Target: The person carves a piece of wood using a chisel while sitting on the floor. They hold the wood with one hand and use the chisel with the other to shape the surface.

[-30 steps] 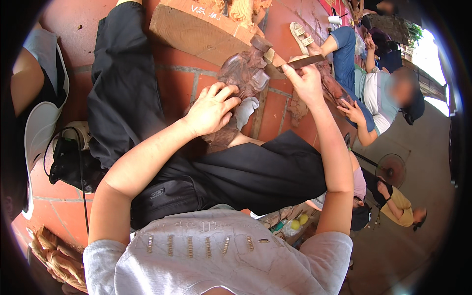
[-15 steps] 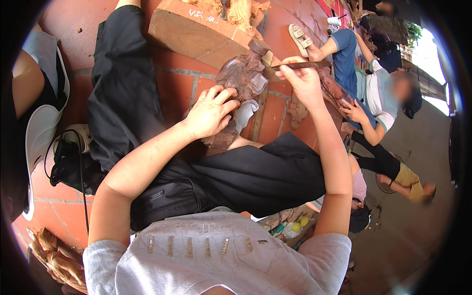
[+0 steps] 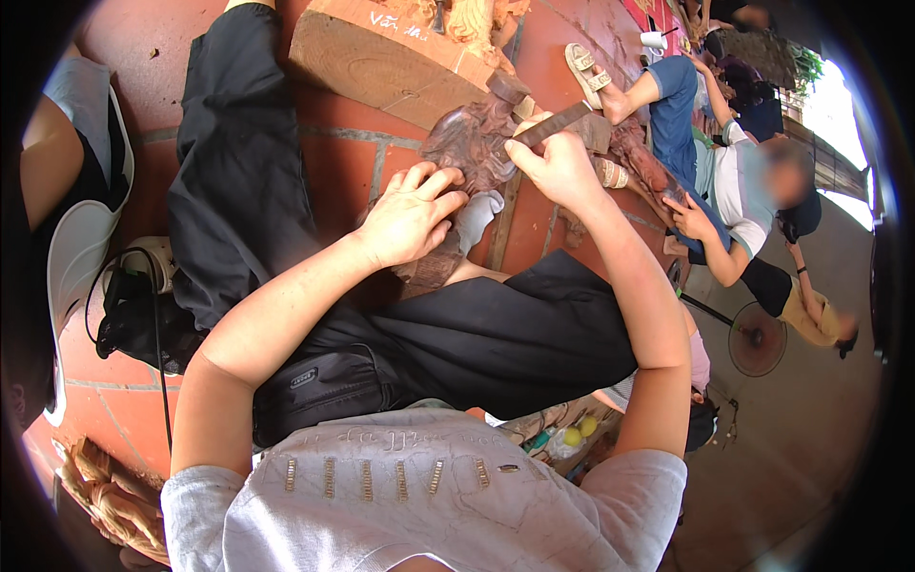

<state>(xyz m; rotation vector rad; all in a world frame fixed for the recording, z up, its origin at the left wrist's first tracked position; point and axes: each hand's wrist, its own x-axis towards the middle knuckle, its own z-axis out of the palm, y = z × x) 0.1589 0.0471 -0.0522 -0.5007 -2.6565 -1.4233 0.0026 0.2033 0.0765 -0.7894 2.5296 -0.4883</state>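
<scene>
The person sits on the red tiled floor (image 3: 343,172) with a dark wooden carving (image 3: 467,153) propped between the legs, its lower end tucked near the lap and its upper end leaning toward the big pale timber block (image 3: 381,62) ahead. Its long axis runs from near the person up and away, tilted a little to the person's right.

The left hand (image 3: 410,214) lies flat on the carving's near side, fingers spread and pressing, not wrapped round anything. The right hand (image 3: 558,167) is closed around a chisel (image 3: 553,124). The tool's shaft points up and to the right out of the fist, and its working end comes down to the left, onto the carving's upper part; the very tip is hidden.

As for progress, I judge the piece well advanced. The surface is already full of deep folds and rounded relief, dark and shaped all over, so the roughing-out looks finished. What remains seems to be detail cutting near the top, where the chisel meets the wood. How clean the far side is cannot be told from here.

Another person (image 3: 743,191) sits just beyond.
</scene>
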